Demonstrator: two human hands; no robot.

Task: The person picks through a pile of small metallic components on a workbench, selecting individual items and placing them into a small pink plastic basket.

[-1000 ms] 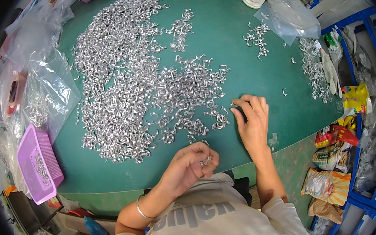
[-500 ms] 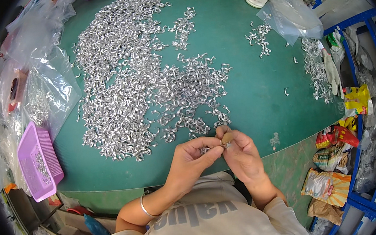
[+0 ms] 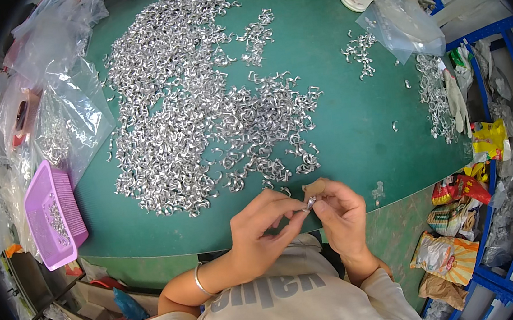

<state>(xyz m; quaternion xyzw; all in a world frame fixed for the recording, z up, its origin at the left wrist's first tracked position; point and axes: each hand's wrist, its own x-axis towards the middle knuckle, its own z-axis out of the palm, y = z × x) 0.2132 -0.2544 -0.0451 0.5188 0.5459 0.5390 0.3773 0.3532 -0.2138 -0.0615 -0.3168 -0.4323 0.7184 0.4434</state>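
A small, curved, silver-coloured metal piece was handled above the near part of a green-topped worktable. The work appeared far from complete: one piece was visible at the fingertips, while a broad heap of silver-coloured, curved metal pieces lay loose across the table's left and centre. A scattered cluster of silver-coloured metal pieces and a long band of silver-coloured, ring-like pieces lay apart toward the right, and others rested in a lilac, perforated plastic basket at the left; which groups, if any, were finished could not be told. The metal piece lay between the two hands, nearer the wearer than the heap. The left hand was narrowed to a pinch at its left side; the right hand gripped it from the right. Whether the curled left fingers hid further pieces could not be told.
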